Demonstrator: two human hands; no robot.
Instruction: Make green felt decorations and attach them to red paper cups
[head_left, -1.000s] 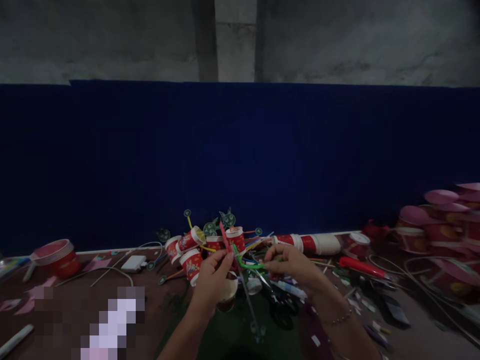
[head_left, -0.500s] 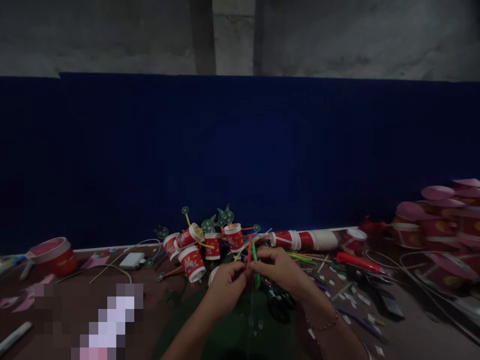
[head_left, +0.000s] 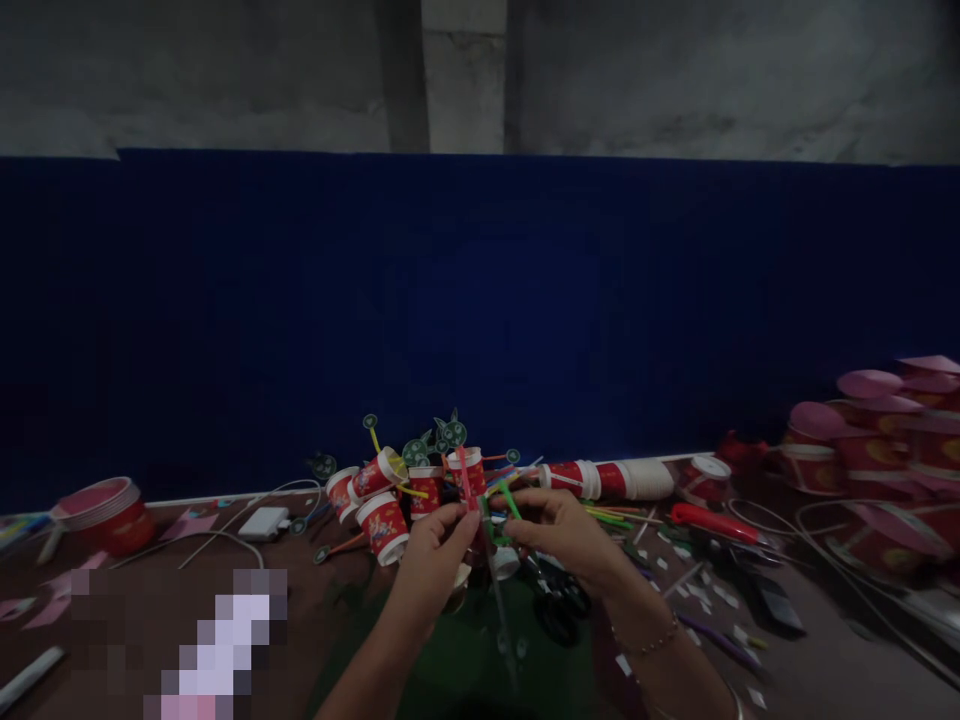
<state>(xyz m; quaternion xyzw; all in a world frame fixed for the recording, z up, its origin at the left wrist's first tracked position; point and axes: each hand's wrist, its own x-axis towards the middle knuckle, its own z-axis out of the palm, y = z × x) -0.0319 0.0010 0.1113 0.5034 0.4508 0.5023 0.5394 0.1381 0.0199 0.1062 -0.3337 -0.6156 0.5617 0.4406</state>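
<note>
My left hand (head_left: 433,560) pinches a pink straw (head_left: 464,482) that points up and slightly left. Close beside it, my right hand (head_left: 561,535) pinches a green straw (head_left: 511,500), its fingers curled. The two straws meet between my fingertips, above a thin clear stick (head_left: 497,590) that runs down toward me. Just behind my hands lies a cluster of small red paper cups (head_left: 384,523) fitted with coloured straws and dark round cut-outs (head_left: 452,434). A white-rimmed cup (head_left: 505,562) shows under my hands.
Black scissors (head_left: 559,600) lie on a dark green mat (head_left: 465,650). A sleeve of stacked red cups (head_left: 611,480) and a red-handled tool (head_left: 709,520) lie to the right, pink-lidded tubs (head_left: 870,430) far right. A red bowl stack (head_left: 109,510) and white charger (head_left: 262,522) sit left.
My hands first came together from apart, then rose slightly. The pink straw now tilts up-left and the green straw, held upright half a second ago, angles across to the right.
</note>
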